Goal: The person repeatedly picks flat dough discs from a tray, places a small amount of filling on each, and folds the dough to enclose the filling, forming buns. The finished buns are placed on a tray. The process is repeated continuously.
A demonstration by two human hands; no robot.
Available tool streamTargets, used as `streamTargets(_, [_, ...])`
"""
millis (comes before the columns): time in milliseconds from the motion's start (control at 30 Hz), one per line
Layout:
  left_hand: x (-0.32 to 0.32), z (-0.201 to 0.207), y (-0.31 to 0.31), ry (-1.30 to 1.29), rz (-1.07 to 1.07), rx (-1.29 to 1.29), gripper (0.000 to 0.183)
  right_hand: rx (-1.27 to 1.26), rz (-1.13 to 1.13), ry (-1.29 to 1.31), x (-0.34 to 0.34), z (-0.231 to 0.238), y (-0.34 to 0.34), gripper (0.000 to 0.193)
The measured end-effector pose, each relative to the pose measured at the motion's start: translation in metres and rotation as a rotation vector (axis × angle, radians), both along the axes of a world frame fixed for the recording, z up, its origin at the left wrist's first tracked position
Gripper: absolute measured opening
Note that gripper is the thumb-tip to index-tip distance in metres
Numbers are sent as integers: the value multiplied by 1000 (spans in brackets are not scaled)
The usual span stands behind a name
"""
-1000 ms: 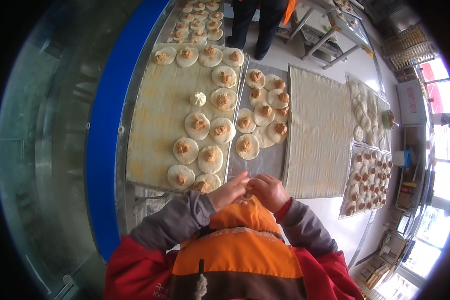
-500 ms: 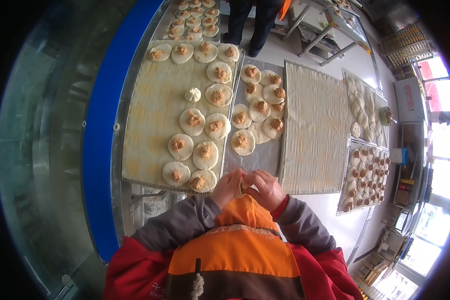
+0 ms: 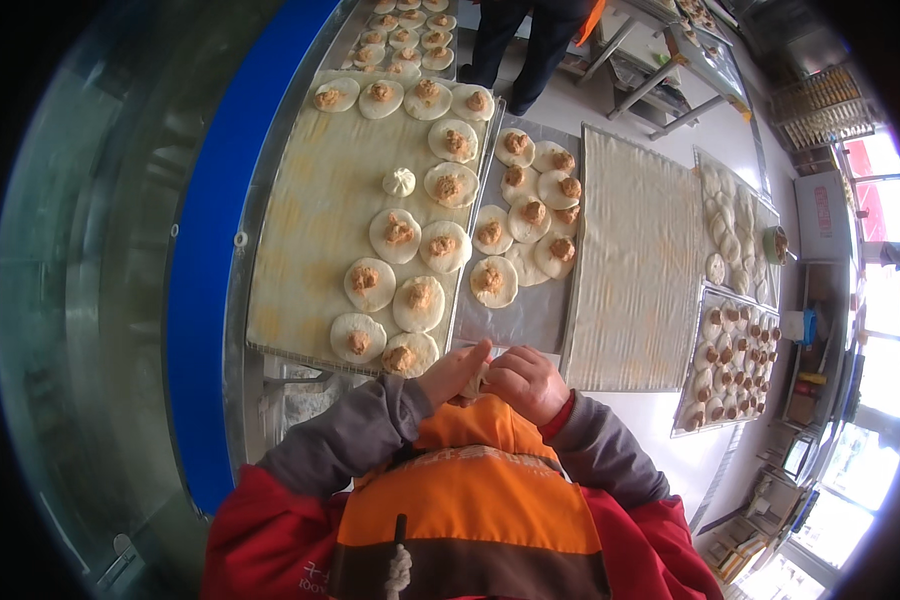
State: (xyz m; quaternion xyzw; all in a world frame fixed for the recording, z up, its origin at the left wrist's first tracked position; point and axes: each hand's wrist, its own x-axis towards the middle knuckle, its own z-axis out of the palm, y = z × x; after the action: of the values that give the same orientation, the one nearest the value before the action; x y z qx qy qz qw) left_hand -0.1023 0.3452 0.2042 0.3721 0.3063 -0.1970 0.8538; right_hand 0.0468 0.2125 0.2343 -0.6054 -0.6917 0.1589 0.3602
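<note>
Close to my apron, my left hand (image 3: 448,376) cups a filled dough bun (image 3: 478,382), fingers curled around it. Pressed against the bun's other side is my right hand (image 3: 531,384), its fingers bent and pinching at the dough edge. Most of the bun is hidden by the hands. Just past my left hand lies the cloth-lined tray (image 3: 315,215), with flat dough rounds (image 3: 410,354) topped with orange-brown filling. One closed, pleated bun (image 3: 399,182) sits on that same tray. More topped rounds (image 3: 493,282) overlap on a metal surface ahead of my hands.
To the right lies another cloth-lined tray (image 3: 632,270). Beyond it are a tray of plain dough pieces (image 3: 732,230) with a green bowl (image 3: 774,243), and a tray of topped dough (image 3: 727,365). A blue edge (image 3: 207,300) runs along the left. A person's legs (image 3: 520,45) stand at the far end.
My left fingers have straightened slightly beside the bun, while my right fingers have curled more tightly at the dough. The trays appear shifted slightly rightward in view.
</note>
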Motion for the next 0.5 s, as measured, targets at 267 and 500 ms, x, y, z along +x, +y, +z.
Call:
streamTargets(267, [-22,-2,-1,-259,72,320,60,-323,-252,450,-12,-2,-7,16])
streamTargets(500, [-22,-5,-6,-54,73,261,59,-221,-159,275,-15,-1,-4,15])
